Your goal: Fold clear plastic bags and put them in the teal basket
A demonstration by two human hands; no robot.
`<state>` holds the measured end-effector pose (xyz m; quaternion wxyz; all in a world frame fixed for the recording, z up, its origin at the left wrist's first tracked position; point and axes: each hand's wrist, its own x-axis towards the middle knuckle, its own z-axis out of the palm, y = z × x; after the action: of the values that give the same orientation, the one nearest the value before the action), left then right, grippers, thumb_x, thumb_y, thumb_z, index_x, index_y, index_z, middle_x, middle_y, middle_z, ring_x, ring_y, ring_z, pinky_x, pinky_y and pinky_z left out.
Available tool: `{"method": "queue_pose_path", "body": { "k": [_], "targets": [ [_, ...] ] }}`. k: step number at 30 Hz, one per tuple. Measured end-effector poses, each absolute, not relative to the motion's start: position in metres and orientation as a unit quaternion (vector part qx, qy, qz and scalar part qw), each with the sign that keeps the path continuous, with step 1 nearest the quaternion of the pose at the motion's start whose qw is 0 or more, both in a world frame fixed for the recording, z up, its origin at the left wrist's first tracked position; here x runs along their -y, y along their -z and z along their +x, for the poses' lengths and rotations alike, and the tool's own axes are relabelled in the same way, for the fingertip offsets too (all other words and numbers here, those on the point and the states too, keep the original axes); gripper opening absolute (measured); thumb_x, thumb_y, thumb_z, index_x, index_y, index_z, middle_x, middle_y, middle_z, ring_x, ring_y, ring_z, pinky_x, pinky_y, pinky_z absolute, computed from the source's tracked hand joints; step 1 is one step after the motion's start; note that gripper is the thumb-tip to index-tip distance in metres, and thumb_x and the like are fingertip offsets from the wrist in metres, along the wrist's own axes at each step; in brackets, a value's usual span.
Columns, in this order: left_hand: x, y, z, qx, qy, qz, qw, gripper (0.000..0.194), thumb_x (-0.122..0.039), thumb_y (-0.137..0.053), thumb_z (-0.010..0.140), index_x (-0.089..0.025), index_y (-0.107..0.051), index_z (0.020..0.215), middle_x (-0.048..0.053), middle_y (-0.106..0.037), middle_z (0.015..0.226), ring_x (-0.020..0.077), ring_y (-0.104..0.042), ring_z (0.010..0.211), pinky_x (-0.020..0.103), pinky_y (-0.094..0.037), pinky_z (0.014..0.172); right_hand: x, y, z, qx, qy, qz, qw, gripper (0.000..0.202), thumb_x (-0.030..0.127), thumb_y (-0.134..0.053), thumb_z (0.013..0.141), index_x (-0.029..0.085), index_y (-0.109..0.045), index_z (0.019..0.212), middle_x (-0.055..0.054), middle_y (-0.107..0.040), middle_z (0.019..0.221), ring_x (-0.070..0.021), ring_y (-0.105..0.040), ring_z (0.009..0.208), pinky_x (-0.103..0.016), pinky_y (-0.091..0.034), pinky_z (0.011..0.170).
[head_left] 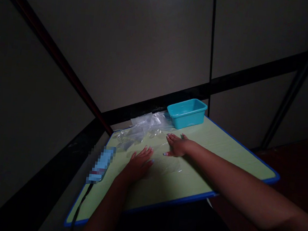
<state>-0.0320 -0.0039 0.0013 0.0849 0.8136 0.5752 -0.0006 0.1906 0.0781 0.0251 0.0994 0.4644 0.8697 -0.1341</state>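
A clear plastic bag lies flat on the pale green tabletop, its outline faint in the dim light. My left hand rests palm down by the bag's left side, fingers stretched out. At the bag's far right edge my right hand is also laid flat, with fingers extended and the thumb apart. Neither hand grips anything. Beyond both hands is a loose heap of crumpled clear plastic bags. Whether the hands press on the bag or only touch it, I cannot tell.
A turquoise plastic basin stands at the table's back right, beside the heap. On the left edge lies a blurred-out blue item with a dark strap. The table has a blue rim; grey wall panels rise behind.
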Motion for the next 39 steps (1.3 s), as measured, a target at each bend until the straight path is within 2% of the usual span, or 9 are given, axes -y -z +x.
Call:
{"method": "queue_pose_path", "body": {
  "k": [4,7,10,14,16,23,32,36,39],
  "targets": [
    [0.004,-0.003,-0.035,-0.572,0.001,0.815,0.093,0.055,-0.05,-0.019,0.093,-0.025,-0.023,0.143,0.004,-0.02,0.15,0.0218,-0.011,0.139,0.058,-0.011,0.108,-0.077,-0.027,0.191,-0.87,0.129,0.462,0.114,0.091,0.063,-0.038,0.081,0.012,0.002,0.145,-0.009,0.008,0.15,-0.0238,0.004,0.139,-0.057,-0.002,0.107],
    [0.005,-0.004,-0.036,-0.571,-0.002,0.815,0.101,0.055,-0.05,-0.022,0.093,-0.026,-0.023,0.143,0.005,-0.019,0.15,0.0219,-0.014,0.139,0.057,-0.011,0.108,-0.075,-0.03,0.192,-0.87,0.13,0.463,0.108,0.091,0.061,-0.04,0.081,0.011,0.001,0.145,-0.01,0.006,0.151,-0.0256,0.003,0.139,-0.058,-0.004,0.106],
    [0.006,-0.006,-0.036,-0.568,-0.01,0.816,0.107,0.055,-0.05,-0.024,0.093,-0.026,-0.024,0.142,0.005,-0.019,0.15,0.0221,-0.016,0.139,0.057,-0.011,0.108,-0.073,-0.029,0.192,-0.884,0.121,0.448,0.062,0.091,0.061,-0.044,0.08,0.014,-0.004,0.146,-0.011,0.001,0.151,-0.0281,0.001,0.138,-0.058,-0.002,0.106],
    [0.008,-0.008,-0.035,-0.565,-0.012,0.818,0.102,0.054,-0.049,-0.026,0.093,-0.026,-0.025,0.142,0.005,-0.021,0.149,0.022,-0.017,0.138,0.057,-0.011,0.108,-0.069,-0.02,0.186,-0.921,0.108,0.373,-0.022,0.079,0.059,-0.037,0.084,0.017,-0.012,0.146,-0.011,-0.008,0.151,-0.0283,-0.004,0.138,-0.058,0.0,0.106],
    [0.008,-0.009,-0.034,-0.567,-0.01,0.817,0.099,0.054,-0.048,-0.027,0.093,-0.026,-0.026,0.142,0.005,-0.023,0.149,0.0221,-0.017,0.138,0.057,-0.011,0.109,-0.066,-0.016,0.182,-0.935,0.112,0.335,-0.034,0.074,0.058,-0.034,0.086,0.018,-0.015,0.146,-0.011,-0.013,0.151,-0.0276,-0.007,0.138,-0.056,-0.001,0.107],
    [0.01,-0.013,-0.035,-0.573,-0.02,0.81,0.12,0.051,-0.045,-0.029,0.093,-0.027,-0.03,0.14,0.002,-0.025,0.148,0.0212,-0.017,0.138,0.057,-0.009,0.109,-0.06,-0.02,0.182,-0.925,0.126,0.359,0.025,0.076,0.055,-0.038,0.086,0.014,-0.017,0.146,-0.014,-0.016,0.15,-0.0276,-0.014,0.137,-0.054,-0.003,0.109],
    [0.008,-0.013,-0.041,-0.579,-0.014,0.806,0.119,0.05,-0.045,-0.03,0.092,-0.029,-0.032,0.139,0.003,-0.025,0.148,0.0209,-0.017,0.138,0.056,-0.009,0.108,-0.058,-0.029,0.188,-0.881,0.112,0.453,0.072,0.093,0.067,-0.038,0.079,0.006,-0.015,0.145,-0.019,-0.013,0.148,-0.0299,-0.012,0.137,-0.052,-0.004,0.109],
    [0.006,-0.012,-0.041,-0.583,-0.011,0.805,0.111,0.049,-0.045,-0.028,0.093,-0.028,-0.033,0.139,0.004,-0.025,0.148,0.0216,-0.017,0.138,0.057,-0.01,0.108,-0.057,-0.031,0.188,-0.87,0.109,0.47,0.097,0.092,0.066,-0.039,0.079,0.009,-0.014,0.146,-0.017,-0.01,0.149,-0.0278,-0.008,0.138,-0.05,-0.005,0.11],
    [0.005,-0.015,-0.034,-0.601,-0.02,0.795,0.079,0.051,-0.045,-0.028,0.093,-0.024,-0.032,0.14,0.006,-0.02,0.15,0.0226,-0.015,0.139,0.056,-0.012,0.108,-0.057,-0.031,0.187,-0.869,0.12,0.472,0.09,0.094,0.066,-0.042,0.077,0.008,-0.013,0.146,-0.017,-0.009,0.15,-0.0281,-0.006,0.138,-0.05,-0.003,0.11]
  ]
}}
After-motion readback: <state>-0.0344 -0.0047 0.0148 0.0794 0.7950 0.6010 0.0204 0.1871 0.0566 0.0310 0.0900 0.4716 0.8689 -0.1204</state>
